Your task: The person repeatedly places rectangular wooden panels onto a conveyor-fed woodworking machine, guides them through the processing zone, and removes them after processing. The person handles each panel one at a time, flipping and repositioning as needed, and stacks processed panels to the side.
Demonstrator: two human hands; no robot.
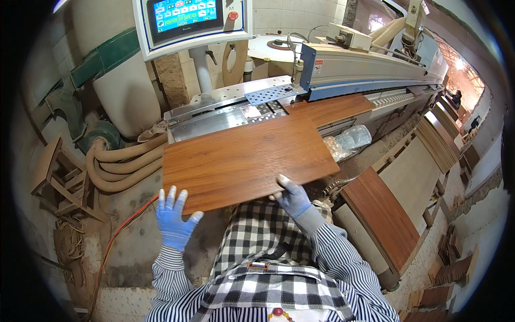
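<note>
A rectangular wood-grain panel [245, 157] lies before me, its far edge over the metal bed of an edge-banding machine [209, 124]. My right hand [295, 201], in a blue-and-white work glove, grips the panel's near edge with the thumb on top and the fingers curled beneath. At the near left corner, my left hand [175, 223] is spread in a similar glove, fingers apart; whether it presses on the panel is unclear. A second wood-grain panel [338, 110] sits partly under the machine's long beam [370, 68].
A control screen [185, 16] with a red button [233, 15] stands above the bed. Ribbed hoses [120, 165] and a wooden stool [66, 181] are at left. A plastic bag [350, 139] hangs by the machine. Panels [382, 217] lie on a roller conveyor at right.
</note>
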